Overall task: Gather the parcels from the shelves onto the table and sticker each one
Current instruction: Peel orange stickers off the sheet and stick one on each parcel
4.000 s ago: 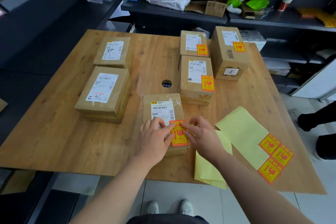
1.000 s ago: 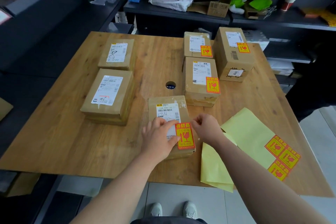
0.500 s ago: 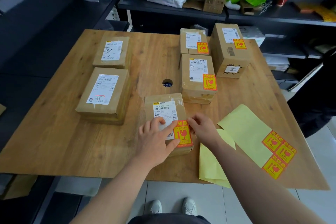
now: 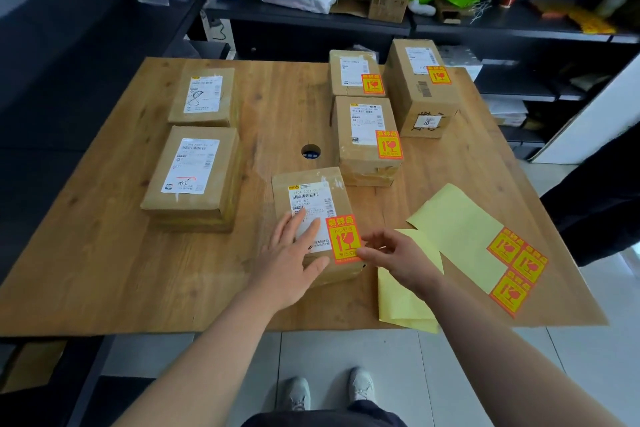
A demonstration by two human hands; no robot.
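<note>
Six brown cardboard parcels flat on wooden table [image 4: 104, 253], white label on each. Closest parcel [image 4: 304, 191] right in front of me, red-yellow fragile sticker [image 4: 343, 241] on its near right corner, overlapping label. Already stickered on far right: middle parcel [image 4: 360, 149], small parcel [image 4: 349, 80], tall box [image 4: 415, 97]. On my left, near-left parcel [image 4: 195, 198] and far-left parcel [image 4: 204, 118], no sticker. Yellow backing sheet [image 4: 457, 236] on right, three spare stickers [image 4: 516, 263] on its near end.

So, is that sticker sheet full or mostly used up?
Mostly used: the sticker sheet is bare yellow backing except three stickers at its right end.
</note>
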